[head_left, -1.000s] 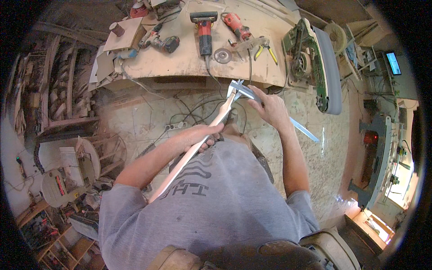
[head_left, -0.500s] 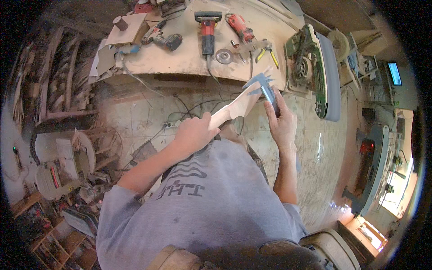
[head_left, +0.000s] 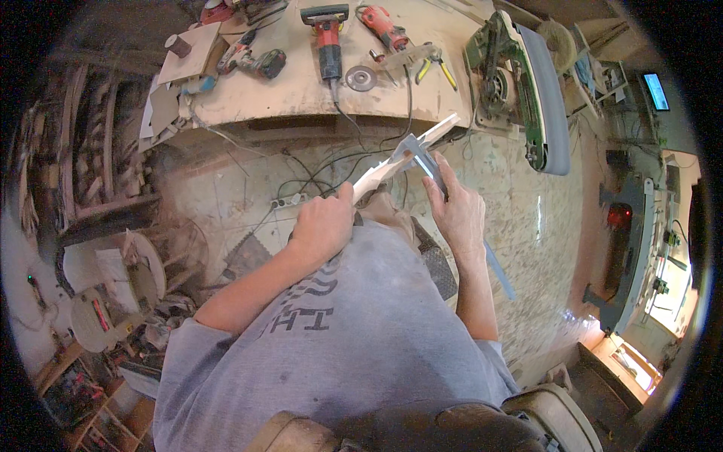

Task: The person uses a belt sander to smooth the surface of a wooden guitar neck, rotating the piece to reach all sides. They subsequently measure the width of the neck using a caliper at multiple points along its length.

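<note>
My left hand [head_left: 322,224] is wrapped round the near end of a pale, shaped wooden piece [head_left: 370,181]. The piece slants away to the upper right, and its narrow far end reaches toward the bench edge. In my right hand [head_left: 459,211] is a grey vernier caliper [head_left: 426,163], pinched between thumb and fingers. Its jaws sit across the wood around mid-length. Whether both jaws touch the wood I cannot tell. The caliper's long beam comes out behind my right wrist, pointing down and right.
Ahead stands a dusty workbench [head_left: 282,94] with a red power tool [head_left: 328,49], another red tool [head_left: 384,29], a drill [head_left: 263,64], a disc [head_left: 361,77] and yellow-handled pliers [head_left: 437,66]. A belt sander [head_left: 542,105] is at right. Cables and a power strip [head_left: 289,201] lie on the floor.
The caliper has moved down the wood from its far end to around the middle, and its beam now sticks out past my right wrist. The wooden piece has turned in my left hand.
</note>
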Tool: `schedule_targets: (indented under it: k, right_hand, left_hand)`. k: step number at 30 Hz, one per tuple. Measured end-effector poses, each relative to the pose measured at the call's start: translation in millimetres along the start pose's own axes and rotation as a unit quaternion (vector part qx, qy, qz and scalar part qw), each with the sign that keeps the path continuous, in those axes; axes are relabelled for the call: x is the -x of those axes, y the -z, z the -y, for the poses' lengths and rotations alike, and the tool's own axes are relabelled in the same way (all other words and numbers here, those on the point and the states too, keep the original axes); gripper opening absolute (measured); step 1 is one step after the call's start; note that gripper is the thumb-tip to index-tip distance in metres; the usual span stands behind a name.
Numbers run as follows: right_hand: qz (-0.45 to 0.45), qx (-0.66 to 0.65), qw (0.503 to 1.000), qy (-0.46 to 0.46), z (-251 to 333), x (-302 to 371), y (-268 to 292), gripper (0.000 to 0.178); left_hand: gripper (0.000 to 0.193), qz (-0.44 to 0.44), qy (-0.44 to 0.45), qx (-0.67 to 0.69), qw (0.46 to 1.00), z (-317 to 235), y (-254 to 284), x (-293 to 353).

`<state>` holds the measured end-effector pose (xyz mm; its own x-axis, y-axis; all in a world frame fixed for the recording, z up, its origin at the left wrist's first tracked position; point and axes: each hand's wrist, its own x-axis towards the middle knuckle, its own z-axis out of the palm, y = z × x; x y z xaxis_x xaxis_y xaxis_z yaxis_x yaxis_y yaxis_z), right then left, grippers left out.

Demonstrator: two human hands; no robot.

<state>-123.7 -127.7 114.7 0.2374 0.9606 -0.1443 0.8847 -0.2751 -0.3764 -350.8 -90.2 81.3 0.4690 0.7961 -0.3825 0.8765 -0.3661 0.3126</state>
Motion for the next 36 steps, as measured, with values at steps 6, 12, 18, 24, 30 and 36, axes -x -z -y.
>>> schedule_targets:
  k: [6, 12, 18, 24, 30, 36]
  right_hand:
    - [0.001, -0.020, 1.000, -0.002, -5.4, -0.5, -11.3, 0.045]
    - [-0.014, -0.040, 0.999, 0.001, -8.7, -4.6, -21.5, 0.045]
    - [0.004, -0.046, 0.999, -0.013, -4.5, -8.6, -22.6, 0.042]
    - [0.002, -0.050, 0.999, 0.000, -5.2, -11.5, -21.9, 0.042]
    - [0.013, -0.053, 0.999, 0.000, -9.0, -13.1, -21.9, 0.041]
    - [0.004, -0.086, 0.996, -0.006, -9.1, -13.3, -23.4, 0.039]
  left_hand:
    - [0.027, 0.018, 0.002, -0.009, 1.000, 3.1, 1.3, -4.0]
    - [0.027, 0.018, 0.006, 0.002, 1.000, 0.5, 4.0, -6.0]
    - [0.028, 0.003, 0.001, 0.008, 1.000, 3.8, -1.4, -9.5]
    - [0.029, 0.011, 0.007, 0.006, 1.000, 0.7, 1.0, -12.5]
    - [0.028, 0.013, 0.005, 0.004, 1.000, -0.7, 0.9, -15.3]
    - [0.027, 0.011, 0.001, 0.005, 1.000, -1.4, -0.9, -16.9]
